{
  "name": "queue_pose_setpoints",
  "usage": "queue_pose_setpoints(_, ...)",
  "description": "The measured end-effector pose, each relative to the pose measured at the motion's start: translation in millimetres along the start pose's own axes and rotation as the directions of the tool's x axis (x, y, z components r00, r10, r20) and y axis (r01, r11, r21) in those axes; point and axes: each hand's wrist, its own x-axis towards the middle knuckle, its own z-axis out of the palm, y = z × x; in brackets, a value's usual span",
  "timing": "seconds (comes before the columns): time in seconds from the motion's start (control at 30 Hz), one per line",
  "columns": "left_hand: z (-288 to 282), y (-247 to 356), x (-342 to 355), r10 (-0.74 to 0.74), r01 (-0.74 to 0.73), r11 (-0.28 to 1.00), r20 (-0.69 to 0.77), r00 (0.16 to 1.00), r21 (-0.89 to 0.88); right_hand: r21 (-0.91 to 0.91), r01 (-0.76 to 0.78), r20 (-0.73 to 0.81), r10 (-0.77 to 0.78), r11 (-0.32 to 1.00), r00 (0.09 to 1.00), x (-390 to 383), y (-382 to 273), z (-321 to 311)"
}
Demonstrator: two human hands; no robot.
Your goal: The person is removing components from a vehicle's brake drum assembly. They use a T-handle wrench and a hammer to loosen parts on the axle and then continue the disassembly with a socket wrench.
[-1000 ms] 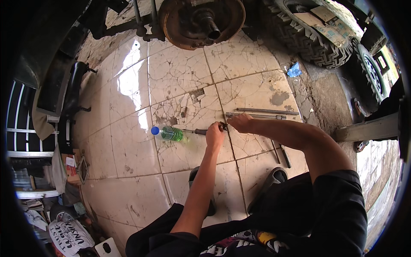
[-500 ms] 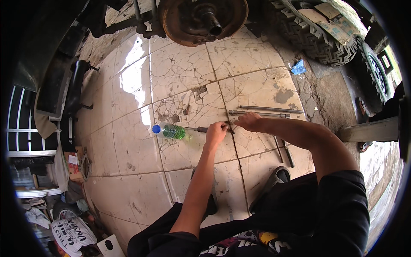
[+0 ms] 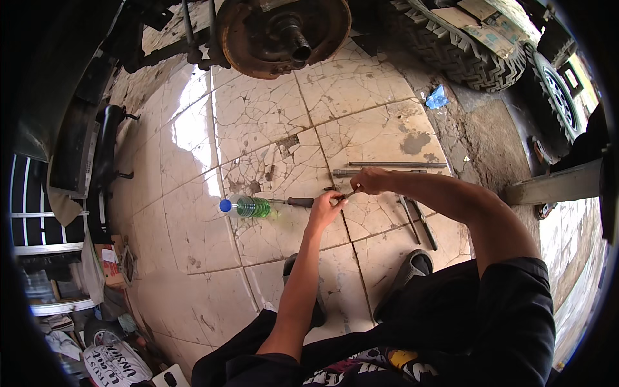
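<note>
Above the cracked tile floor (image 3: 200, 226), my left hand (image 3: 324, 209) has its fingers pinched together. My right hand (image 3: 373, 181) comes in from the right, fingers closed on a small, thin piece (image 3: 350, 193). The piece reaches toward my left fingertips; its kind is too small to tell, and what my left fingers hold is unclear. Just left of my left hand lies a screwdriver-like tool with a dark handle (image 3: 300, 202). Beyond its shaft lies a clear bottle of green liquid with a blue cap (image 3: 251, 207). A long metal bar (image 3: 342, 173) passes behind my right hand.
Another metal rod (image 3: 396, 164) lies farther back. Two long tools (image 3: 423, 226) rest below my right forearm. At the top hangs a rusty wheel hub (image 3: 284, 39); a large tyre (image 3: 451, 48) stands at upper right. A blue crumpled scrap (image 3: 436, 97) lies near it.
My hands have come closer together, and the thin piece now shows between their fingertips. The view has shifted, so the floor items appear slightly farther left.
</note>
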Motion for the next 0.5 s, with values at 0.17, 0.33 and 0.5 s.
queue_pose_setpoints(0.17, 5.7, 5.0, 4.9, -0.044, 0.040, 0.996, -0.049, 0.998, -0.083, 0.016, -0.010, -0.037, 0.011, 1.000, 0.999, -2.8, 2.9, -1.3)
queue_pose_setpoints(0.33, 9.6, 1.9, 5.8, 0.054, -0.056, 0.998, -0.132, 0.990, -0.013, -0.027, 0.021, -0.063, -0.023, 0.999, 0.998, -5.7, 0.6, -3.6)
queue_pose_setpoints(0.5, -1.1, 2.1, 5.1, 0.035, -0.040, 0.999, -0.234, 0.972, -0.014, -0.177, 0.048, 0.052, -0.039, 0.983, 0.998, -6.4, 5.8, -5.7)
